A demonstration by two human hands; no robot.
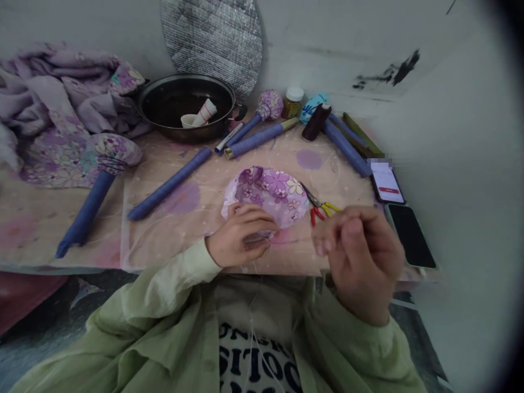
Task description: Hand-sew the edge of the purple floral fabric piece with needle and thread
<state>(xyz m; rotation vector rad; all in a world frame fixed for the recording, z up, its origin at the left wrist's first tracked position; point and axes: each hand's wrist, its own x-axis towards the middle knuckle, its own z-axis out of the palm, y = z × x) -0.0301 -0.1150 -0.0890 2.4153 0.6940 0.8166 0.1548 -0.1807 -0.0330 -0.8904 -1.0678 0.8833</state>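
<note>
Left hand: the near edge of a rounded lilac floral cloth piece seems to be pinched between thumb and bent fingers.
Right hand: raised beside the cloth; thumb and forefinger are pressed together, but what is gripped between them cannot be told.
Floral cloth piece: laid on the bench in front of the body, hollowed like a shallow bowl; purple and pale-yellow flowers are printed on it, a darker fold is puckered at the far left, and a paler crumpled rim is shown at left.
Pliers: red-and-yellow-handled metal pliers are placed just right of the cloth.
Rod: a blue-purple wrapped rod is laid slantwise to the left.
Spool: a dark maroon thread spool is set farther back.
Pan: a white cup and a white roll are held in a round black pan.
Phones: a lit phone and a dark-screened phone are lined up at right.
</note>
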